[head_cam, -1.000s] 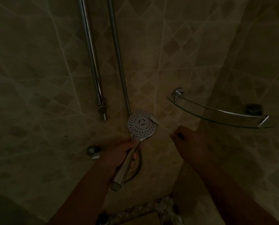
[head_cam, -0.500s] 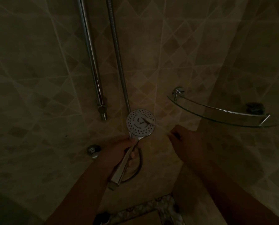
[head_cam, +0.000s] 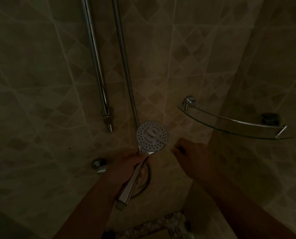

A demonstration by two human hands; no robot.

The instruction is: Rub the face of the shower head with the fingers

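The left hand (head_cam: pixel 126 163) grips the shower head (head_cam: pixel 152 136) by its handle, face up near the tiled wall (head_cam: pixel 40 83); the right hand (head_cam: pixel 193 152), fingers curled, seems to pinch a thin white tool across the nozzles; cleaning looks underway, unfinished.

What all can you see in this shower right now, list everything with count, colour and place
shower head: one, chrome with white face, centre, handle in left hand
hose: one, metal, running up from behind the shower head
rail: one, chrome, on wall left of hose
wall fitting: one, chrome, lower left
glass shelf: one, clear, right corner
tiled wall: beige, all around
left hand: grips the handle
right hand: fingers curled, right of the head; whether it pinches something is unclear
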